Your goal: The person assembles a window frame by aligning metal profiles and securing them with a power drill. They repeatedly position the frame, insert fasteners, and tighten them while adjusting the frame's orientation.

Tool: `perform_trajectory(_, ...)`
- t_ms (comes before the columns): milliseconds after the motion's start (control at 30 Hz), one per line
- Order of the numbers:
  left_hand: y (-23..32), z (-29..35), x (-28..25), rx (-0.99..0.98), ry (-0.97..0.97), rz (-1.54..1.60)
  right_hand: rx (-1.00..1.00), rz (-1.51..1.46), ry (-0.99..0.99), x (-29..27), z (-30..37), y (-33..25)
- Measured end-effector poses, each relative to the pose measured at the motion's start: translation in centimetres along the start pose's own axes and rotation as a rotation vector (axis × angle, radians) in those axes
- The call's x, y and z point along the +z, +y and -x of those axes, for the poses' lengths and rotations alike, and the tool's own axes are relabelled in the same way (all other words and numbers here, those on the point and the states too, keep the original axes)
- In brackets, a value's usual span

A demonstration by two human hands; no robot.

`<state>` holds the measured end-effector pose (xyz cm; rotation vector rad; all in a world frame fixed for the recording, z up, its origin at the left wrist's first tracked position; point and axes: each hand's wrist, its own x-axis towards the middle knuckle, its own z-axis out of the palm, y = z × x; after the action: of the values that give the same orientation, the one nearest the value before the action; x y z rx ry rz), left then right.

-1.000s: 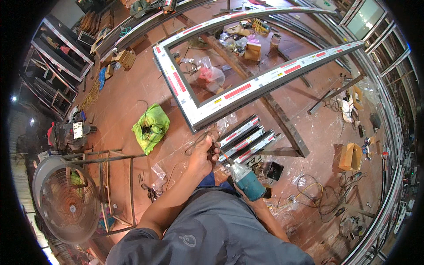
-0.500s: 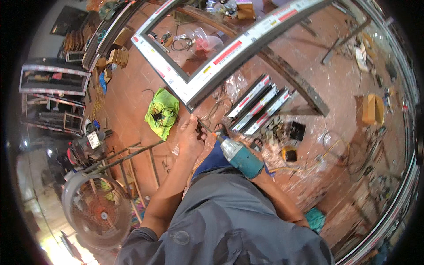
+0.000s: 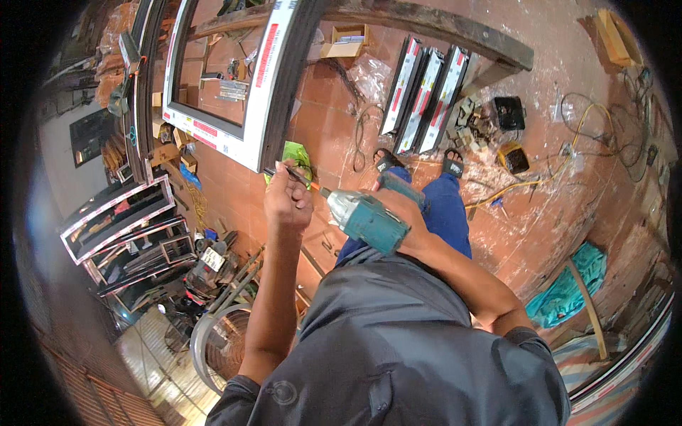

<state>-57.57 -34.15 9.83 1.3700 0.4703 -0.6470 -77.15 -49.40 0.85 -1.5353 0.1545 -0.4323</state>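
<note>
My right hand (image 3: 406, 206) is wrapped round the grip of a teal cordless impact driver (image 3: 376, 226) with a silver nose. From the nose a thin bit (image 3: 315, 186), partly orange, runs left toward my left hand (image 3: 288, 200). The thumb and fingertips of that hand are closed round the bit's far end; whether they also hold a screw is hidden. Just above those fingers is the lower corner of a dark window frame (image 3: 273, 135), its face covered in white protective film with red patches. The bit's end lies by that corner.
Three film-covered profile pieces (image 3: 419, 96) lie across the floor beyond my feet. A wooden beam (image 3: 440, 28) passes behind the frame. Black trays (image 3: 509, 113), a yellow cable (image 3: 529, 184) and a teal cloth (image 3: 572, 287) are at right. A fan (image 3: 213, 348) stands lower left.
My view has swung, so the frame sits further left and my feet show more fully. Both hands still hold the driver and bit at the frame's corner.
</note>
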Motion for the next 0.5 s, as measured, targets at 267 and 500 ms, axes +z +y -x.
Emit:
perform_trajectory(267, 0.5, 1.6, -2.9, -0.108, 0.042, -0.159, 0.018, -0.201, 0.031, 2.3, -2.7, 3.3)
perform_trajectory(500, 2.3, -2.3, -8.1, -0.104, 0.101, -0.019, 0.042, -0.124, 0.059, 4.8, -2.1, 5.2)
